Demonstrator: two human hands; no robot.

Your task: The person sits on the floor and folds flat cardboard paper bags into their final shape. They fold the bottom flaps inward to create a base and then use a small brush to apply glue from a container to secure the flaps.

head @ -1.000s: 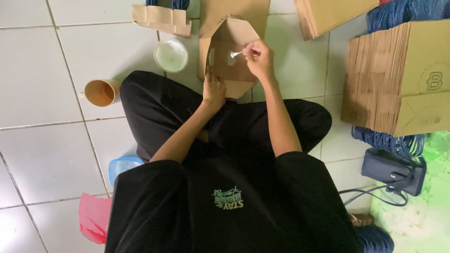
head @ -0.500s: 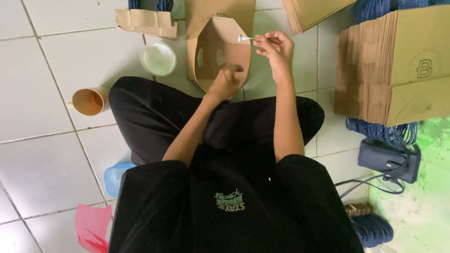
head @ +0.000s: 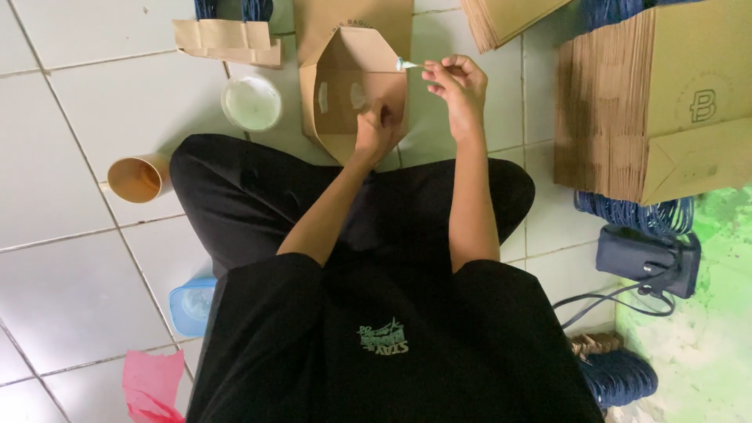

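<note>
- The person sits cross-legged on the white tiled floor [head: 70,94], with an opened brown paper bag [head: 356,86] lying at twelve o'clock, just past the knees.
- The left hand [head: 376,129] presses down on the bag's open bottom, fingers curled together against the cardboard.
- The right hand [head: 458,82] hovers at one o'clock, pinching a thin stick [head: 411,64] whose whitish tip touches the bag's upper right flap.
- A round white tub [head: 251,102] sits at eleven o'clock beside the bag.
- A brown cup [head: 139,177] lies at nine o'clock.
- A stack of flat brown bags [head: 650,102] stands at two o'clock.
</note>
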